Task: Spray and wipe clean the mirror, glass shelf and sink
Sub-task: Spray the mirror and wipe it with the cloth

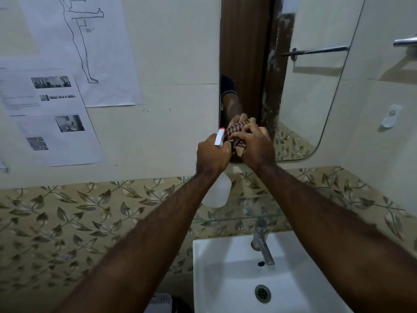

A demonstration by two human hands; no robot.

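Note:
My left hand [212, 157] grips a white spray bottle [217, 192] by its neck; the nozzle with an orange tip points up toward the mirror [316, 86]. Beside it, my right hand [256, 145] is closed around a bunched striped cloth [235, 134] held against the mirror's lower left corner. The two hands touch. Below them a glass shelf [243, 219] runs along the wall above the white sink [230, 274]. A metal tap [261, 242] stands at the back of the sink.
Printed paper sheets [56, 114] are taped to the wall on the left. A leaf-patterned tile band [67, 222] crosses the wall. A towel bar [405, 41] and a white wall hook [391, 116] are on the right. A white basket [159, 303] sits below the sink.

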